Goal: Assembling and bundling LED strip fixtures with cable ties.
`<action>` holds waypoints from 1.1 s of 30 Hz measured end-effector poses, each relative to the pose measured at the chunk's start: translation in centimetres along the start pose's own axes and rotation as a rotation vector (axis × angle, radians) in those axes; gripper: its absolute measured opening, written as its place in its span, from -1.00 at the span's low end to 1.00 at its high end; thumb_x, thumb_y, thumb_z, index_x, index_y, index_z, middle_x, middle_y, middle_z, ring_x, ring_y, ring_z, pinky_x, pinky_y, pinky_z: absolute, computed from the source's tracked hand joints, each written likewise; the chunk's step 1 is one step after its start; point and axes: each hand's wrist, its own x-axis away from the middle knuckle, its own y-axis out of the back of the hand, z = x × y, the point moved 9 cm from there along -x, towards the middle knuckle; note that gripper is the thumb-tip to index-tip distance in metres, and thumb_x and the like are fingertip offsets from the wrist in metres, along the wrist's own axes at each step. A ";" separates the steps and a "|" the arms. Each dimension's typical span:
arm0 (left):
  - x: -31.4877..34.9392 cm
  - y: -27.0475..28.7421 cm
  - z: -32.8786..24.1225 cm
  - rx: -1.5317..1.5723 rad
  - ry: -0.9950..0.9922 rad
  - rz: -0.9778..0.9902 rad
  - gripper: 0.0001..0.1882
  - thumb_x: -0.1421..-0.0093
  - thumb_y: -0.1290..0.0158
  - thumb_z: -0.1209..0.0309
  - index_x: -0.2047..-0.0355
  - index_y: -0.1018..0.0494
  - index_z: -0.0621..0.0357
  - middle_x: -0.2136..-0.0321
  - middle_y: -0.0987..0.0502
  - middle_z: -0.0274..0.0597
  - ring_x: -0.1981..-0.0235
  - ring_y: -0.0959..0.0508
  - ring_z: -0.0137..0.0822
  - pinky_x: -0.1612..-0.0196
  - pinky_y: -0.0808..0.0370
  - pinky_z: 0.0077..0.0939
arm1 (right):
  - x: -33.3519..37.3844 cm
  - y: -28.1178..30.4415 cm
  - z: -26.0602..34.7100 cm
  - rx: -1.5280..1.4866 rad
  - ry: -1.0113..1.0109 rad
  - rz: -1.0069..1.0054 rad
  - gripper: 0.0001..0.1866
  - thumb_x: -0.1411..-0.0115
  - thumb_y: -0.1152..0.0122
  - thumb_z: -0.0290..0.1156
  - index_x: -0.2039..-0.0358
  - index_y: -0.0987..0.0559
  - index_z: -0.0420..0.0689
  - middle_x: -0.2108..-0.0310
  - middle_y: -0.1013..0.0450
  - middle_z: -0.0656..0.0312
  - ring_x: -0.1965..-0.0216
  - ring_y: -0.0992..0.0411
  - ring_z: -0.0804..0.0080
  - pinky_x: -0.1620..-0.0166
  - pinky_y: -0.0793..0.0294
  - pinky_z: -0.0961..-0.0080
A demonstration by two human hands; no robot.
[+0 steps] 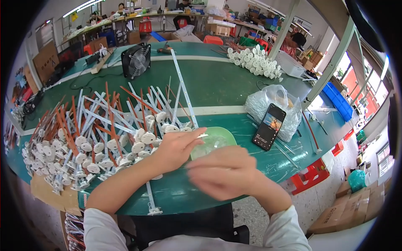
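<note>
My left hand (179,148) is closed at the near end of a long white strip (183,85) with small dots along it. A small white end piece shows at its fingertips, and the strip slants up and away over the table. Just to the right, a light green bowl (228,133) holds small clear pieces (209,144). My right hand (224,171) is in front of the bowl, smeared by motion, so its fingers and anything in them cannot be made out. Left of my left hand lies a big pile of white and orange strips with round white ends (98,147).
A phone (270,126) leans against a clear plastic bag (289,108) on the right. A black fan (136,60) stands at the back left. White round-ended parts (255,62) are heaped at the far right. One strip (150,198) lies by the near edge. Other people sit far back.
</note>
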 end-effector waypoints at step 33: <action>14.9 8.3 -11.8 -0.629 0.235 0.004 -0.48 0.23 -0.41 0.31 0.19 -0.57 0.10 0.10 -0.55 -0.20 0.11 -0.51 -0.09 0.09 -0.49 -0.26 | 19.6 0.3 -4.6 -1.347 -1.067 -0.771 -0.71 -0.46 0.27 -0.25 0.14 -0.38 -0.16 0.76 -0.10 0.41 0.81 0.07 0.77 0.76 0.16 0.78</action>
